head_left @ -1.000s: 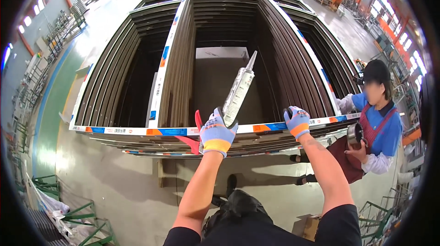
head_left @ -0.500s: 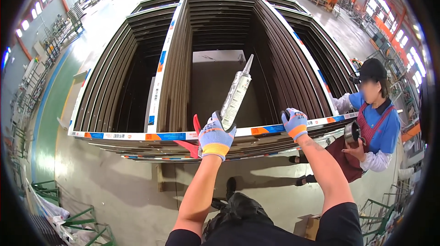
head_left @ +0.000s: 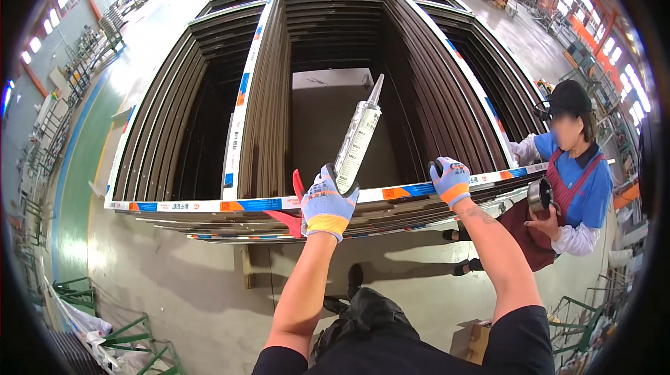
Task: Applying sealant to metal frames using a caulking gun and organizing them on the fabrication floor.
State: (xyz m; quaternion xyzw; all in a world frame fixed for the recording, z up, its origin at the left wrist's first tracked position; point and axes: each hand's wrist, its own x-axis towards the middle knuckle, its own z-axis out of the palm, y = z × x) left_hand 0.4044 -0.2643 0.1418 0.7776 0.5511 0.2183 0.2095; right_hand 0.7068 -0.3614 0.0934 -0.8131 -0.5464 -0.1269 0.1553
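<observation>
My left hand point(head_left: 328, 200), in a blue and orange work glove, is closed around a caulking gun with red handle parts point(head_left: 286, 220). The gun carries a silver-white sealant cartridge point(head_left: 357, 141). Its pale tapered nozzle point(head_left: 377, 89) points up and away, over the central opening of a stack of dark metal frames point(head_left: 335, 22). Farther right, my right hand point(head_left: 450, 181), gloved alike, has its fingers bent over the near white-taped rail point(head_left: 349, 197) of the top frame. The underside of that grip is hidden.
At right a co-worker point(head_left: 583, 172) in a black cap, blue shirt and dark red apron holds a round metal-rimmed container point(head_left: 539, 195); their other hand touches the frame's right corner. Green metal racks point(head_left: 129, 333) stand lower left. A cardboard box point(head_left: 474, 340) sits by my right side.
The view has shifted slightly, so the frames sit a little higher in the picture. Both hands keep their places at the rail, and the cartridge is still held tilted upward.
</observation>
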